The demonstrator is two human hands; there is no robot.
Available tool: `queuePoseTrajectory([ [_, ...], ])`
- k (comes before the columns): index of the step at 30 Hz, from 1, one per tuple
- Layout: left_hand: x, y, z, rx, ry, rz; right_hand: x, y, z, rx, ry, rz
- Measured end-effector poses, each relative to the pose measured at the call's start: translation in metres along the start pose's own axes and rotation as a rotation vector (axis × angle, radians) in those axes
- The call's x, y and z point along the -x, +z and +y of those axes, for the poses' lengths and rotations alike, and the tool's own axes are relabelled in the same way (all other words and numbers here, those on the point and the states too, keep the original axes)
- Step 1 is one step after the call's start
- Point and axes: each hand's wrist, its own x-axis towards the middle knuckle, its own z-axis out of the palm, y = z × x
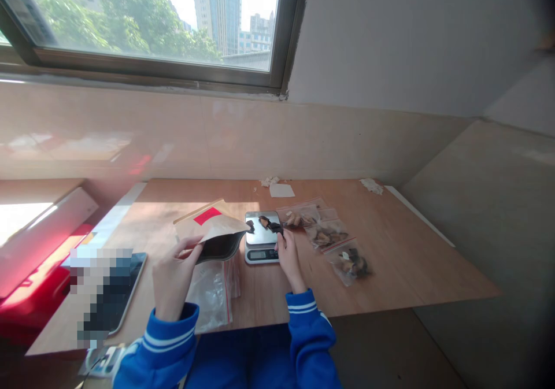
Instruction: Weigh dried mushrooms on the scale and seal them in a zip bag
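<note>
My left hand is closed on the rim of a brown paper pouch with a red label. Its mouth gapes toward me, showing a dark inside. A digital kitchen scale stands just right of the pouch. On its metal plate lie dark dried pieces, which look like dried mushroom or bark. My right hand reaches over the scale's right edge, fingers pinched at a blackish dried piece. Whether that piece touches the plate, I cannot tell. Clear zip bags are stacked below the pouch.
Filled zip bags of brown and dark pieces lie right of the scale, one nearer me. A tablet-like device, partly blurred out, is at the left. White paper and crumpled tissue lie along the table's back.
</note>
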Motion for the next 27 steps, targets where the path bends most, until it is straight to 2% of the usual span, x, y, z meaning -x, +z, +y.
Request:
queuePoseTrajectory([
  [5,0.001,-0.001,-0.001,-0.007,-0.002,0.009,0.0,0.005,0.001,0.149,-0.107,-0.078],
  [11,0.0,-0.006,-0.003,0.009,0.003,0.025,-0.005,0.018,0.0,0.229,-0.096,-0.087],
  [19,0.003,-0.004,-0.004,-0.009,0.014,0.01,0.013,0.009,-0.015,0.112,-0.103,0.052],
  [22,0.004,-0.004,-0.005,-0.005,0.009,0.002,0.022,0.014,-0.018,0.034,-0.075,0.033],
  [27,0.003,-0.006,-0.006,-0.003,0.004,0.005,0.029,0.032,-0.02,-0.042,-0.093,-0.082],
])
